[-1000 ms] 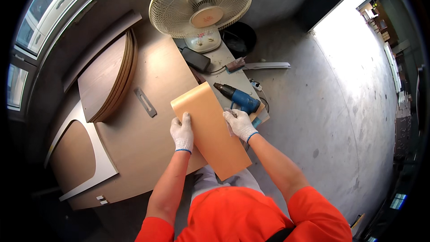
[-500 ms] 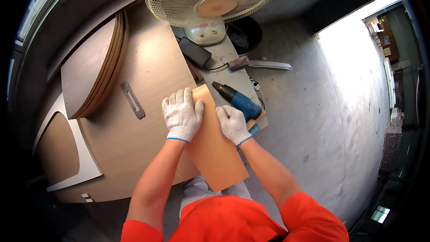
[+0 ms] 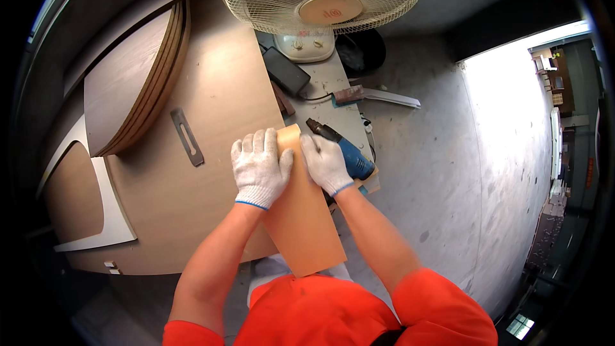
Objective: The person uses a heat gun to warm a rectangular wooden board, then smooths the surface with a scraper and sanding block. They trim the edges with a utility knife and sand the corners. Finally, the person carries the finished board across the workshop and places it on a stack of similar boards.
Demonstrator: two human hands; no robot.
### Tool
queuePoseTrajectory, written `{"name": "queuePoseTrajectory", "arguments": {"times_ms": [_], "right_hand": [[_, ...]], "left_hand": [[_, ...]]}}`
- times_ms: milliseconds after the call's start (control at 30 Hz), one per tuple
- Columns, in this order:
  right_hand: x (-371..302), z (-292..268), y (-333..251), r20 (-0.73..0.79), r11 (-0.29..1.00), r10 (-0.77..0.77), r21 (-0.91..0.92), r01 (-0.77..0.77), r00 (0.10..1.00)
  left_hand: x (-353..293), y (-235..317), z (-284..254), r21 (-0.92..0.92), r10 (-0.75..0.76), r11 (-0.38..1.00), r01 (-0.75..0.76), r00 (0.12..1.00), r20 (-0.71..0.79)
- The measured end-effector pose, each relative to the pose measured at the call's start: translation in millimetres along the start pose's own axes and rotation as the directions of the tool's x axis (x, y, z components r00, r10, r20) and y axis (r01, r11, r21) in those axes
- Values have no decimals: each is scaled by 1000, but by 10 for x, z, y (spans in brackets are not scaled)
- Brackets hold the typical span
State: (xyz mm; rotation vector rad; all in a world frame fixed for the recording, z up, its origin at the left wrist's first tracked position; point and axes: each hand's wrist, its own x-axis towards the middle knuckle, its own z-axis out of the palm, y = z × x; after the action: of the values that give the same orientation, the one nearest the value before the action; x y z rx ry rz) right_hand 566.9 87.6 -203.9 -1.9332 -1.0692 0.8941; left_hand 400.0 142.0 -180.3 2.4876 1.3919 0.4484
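Observation:
A long orange-tan panel (image 3: 304, 221) lies lengthwise in front of me, its rounded far end past my hands and its near end by my waist. My left hand (image 3: 261, 168), in a white knit glove with a blue cuff edge, rests flat over the panel's left edge, thumb on its face. At the right edge, my right hand (image 3: 325, 161), gloved alike, has its fingers pressed together against the panel near its far end; anything inside them is hidden. Just beyond the right hand lies a blue and black heat gun (image 3: 349, 155).
The brown worktop (image 3: 221, 99) carries a slotted dark metal plate (image 3: 187, 138), stacked curved boards (image 3: 131, 83) and a white cut-out frame (image 3: 118, 205). Farther off are a fan (image 3: 327, 6), a black box (image 3: 286, 72), a wrapped sanding block (image 3: 348, 95) and a black bucket (image 3: 362, 51).
My right hand has moved slightly up and left along the panel's edge, from a curled grip to straighter fingers. The left hand keeps its place on the panel. The whole view has shifted a little.

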Motion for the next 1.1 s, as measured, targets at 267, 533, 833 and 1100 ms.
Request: {"name": "queuePoseTrajectory", "arguments": {"times_ms": [267,533,833,1100], "right_hand": [[-299,6,212,48,990,58,129,-64,997],[-431,118,338,-121,994,-81,64,89,989],[-409,61,314,-62,997,-19,78,24,998],[219,-31,-233,146,962,261,39,-270,954]], "left_hand": [[-30,-26,4,8,-1,1000,1,1000,-7],[-12,-12,-5,5,-9,1000,9,1000,-15],[11,1,-19,-12,-8,1000,7,1000,-9],[-7,-25,-3,16,-9,1000,9,1000,-19]]}}
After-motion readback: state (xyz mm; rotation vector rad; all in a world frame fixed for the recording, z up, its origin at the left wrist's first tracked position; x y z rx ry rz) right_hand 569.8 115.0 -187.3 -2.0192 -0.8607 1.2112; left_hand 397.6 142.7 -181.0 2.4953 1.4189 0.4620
